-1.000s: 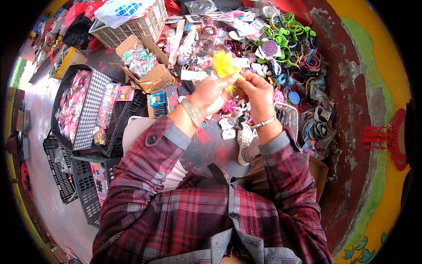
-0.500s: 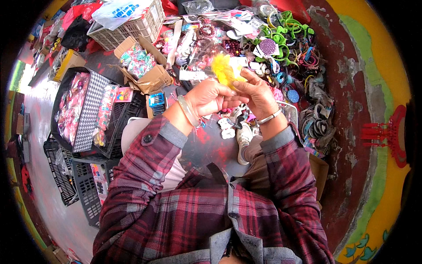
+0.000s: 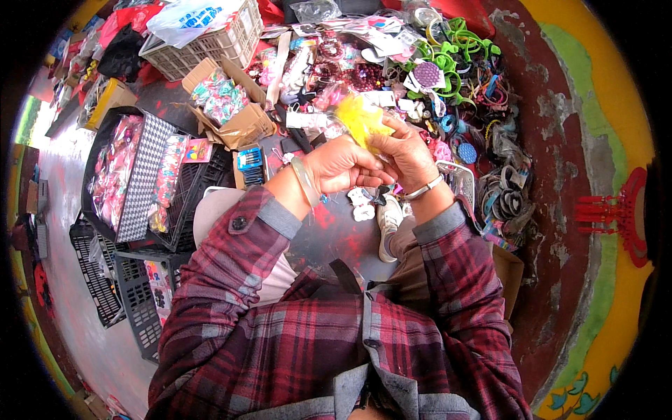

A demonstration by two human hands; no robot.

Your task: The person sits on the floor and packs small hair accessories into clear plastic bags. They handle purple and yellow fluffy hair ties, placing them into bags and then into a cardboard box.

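Note:
In front of me, both hands are together around a bright yellow, fluffy, feather-like piece [image 3: 362,120]. My right hand [image 3: 409,155] pinches its right side between thumb and fingers. Curled inward, my left hand [image 3: 341,165] has thumb and fingers closed at its lower end, where the fingers hide what they grip. A pale bangle [image 3: 304,180] circles my left wrist, and a light band [image 3: 424,187] my right. Below and beyond the hands lies a heap of small accessories, including green hoops [image 3: 458,52] and a purple dotted round piece [image 3: 425,75].
At left stand an open carton [image 3: 255,128] of wrapped pieces, a houndstooth-sided box [image 3: 140,189] of pink packets and dark plastic crates [image 3: 136,308]. A pale crate [image 3: 241,35] sits at the back. Dark hoops [image 3: 511,199] lie at right beside a worn painted wall [image 3: 560,175].
My hands have dropped slightly, with the left one turning a little. The yellow fluffy piece has moved slightly down and shows more spread out.

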